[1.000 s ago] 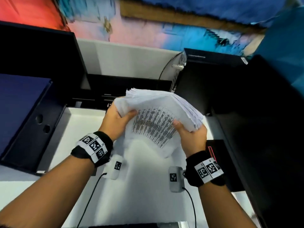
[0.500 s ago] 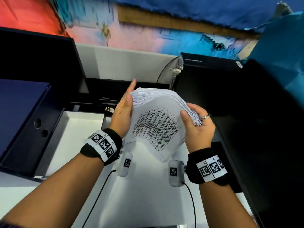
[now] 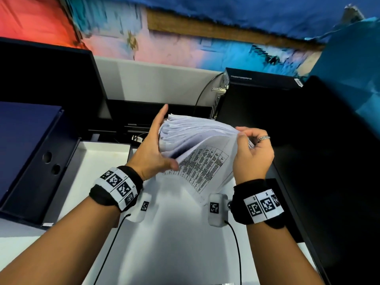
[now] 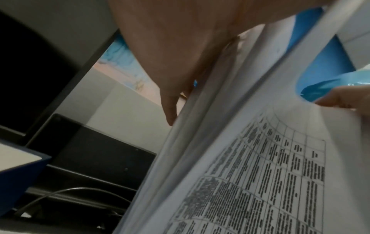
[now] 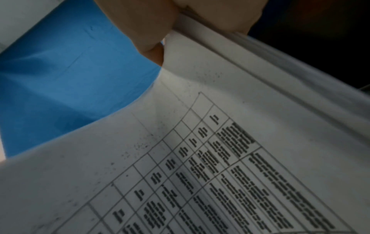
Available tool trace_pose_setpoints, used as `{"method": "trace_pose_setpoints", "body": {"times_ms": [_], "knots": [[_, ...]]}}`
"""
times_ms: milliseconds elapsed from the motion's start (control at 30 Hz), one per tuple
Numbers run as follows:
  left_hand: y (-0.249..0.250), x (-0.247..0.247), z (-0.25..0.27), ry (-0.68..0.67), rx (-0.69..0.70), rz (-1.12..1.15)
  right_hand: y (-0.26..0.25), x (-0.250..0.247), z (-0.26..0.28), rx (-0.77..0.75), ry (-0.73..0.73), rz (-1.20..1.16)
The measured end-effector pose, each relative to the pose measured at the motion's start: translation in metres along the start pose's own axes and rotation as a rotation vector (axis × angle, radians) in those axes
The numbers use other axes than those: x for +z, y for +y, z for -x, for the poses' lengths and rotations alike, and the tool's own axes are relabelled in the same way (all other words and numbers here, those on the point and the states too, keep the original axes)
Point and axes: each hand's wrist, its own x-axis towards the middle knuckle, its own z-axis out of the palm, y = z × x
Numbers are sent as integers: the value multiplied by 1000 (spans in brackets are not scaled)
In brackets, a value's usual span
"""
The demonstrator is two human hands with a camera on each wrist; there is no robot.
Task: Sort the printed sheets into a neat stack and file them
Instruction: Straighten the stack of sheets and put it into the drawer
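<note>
A thick stack of printed sheets (image 3: 197, 140) stands tilted above the white desk, its near face showing a table of black text (image 4: 270, 182) (image 5: 220, 174). My left hand (image 3: 156, 145) lies flat against the stack's left edge, fingers straight, thumb under the lower corner. My right hand (image 3: 250, 149) grips the stack's right edge, thumb on the near face and ringed fingers curled behind. The right wrist view shows my thumb (image 5: 148, 36) pinching the paper edge. The sheets' top edges are uneven and fanned.
An open dark blue box file (image 3: 35, 157) with a white interior (image 3: 98, 161) lies at the left. A black monitor (image 3: 45, 79) stands behind it. A black computer case (image 3: 257, 95) and a dark unit (image 3: 329, 161) fill the right. Cables trail across the white desk (image 3: 174, 243).
The stack has tipped more upright. My left hand went from gripping the left corner to lying flat along the left edge. My right hand slid up to grip the right edge.
</note>
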Motion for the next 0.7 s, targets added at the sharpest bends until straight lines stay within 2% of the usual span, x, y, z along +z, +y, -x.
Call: {"method": "trace_pose_setpoints", "body": {"times_ms": [167, 267, 333, 467, 533, 633, 700], "knots": [[-2, -3, -4, -79, -1, -46, 2, -3, 0, 70, 109, -14], [2, -9, -7, -116, -27, -142, 3, -2, -1, 22, 65, -34], [2, -17, -8, -129, -55, -191, 4, 0, -1, -20, 14, 39], [-3, -23, -10, -167, -22, -144, 8, 2, -5, -19, 68, 67], [-7, -17, -11, -92, 14, -186, 7, 3, -3, -44, 47, 17], [-16, -6, -16, 180, 43, -299, 10, 6, -2, -106, 26, 30], [-17, 1, -19, 276, 69, -301, 14, 8, -6, -76, 67, 72]]}}
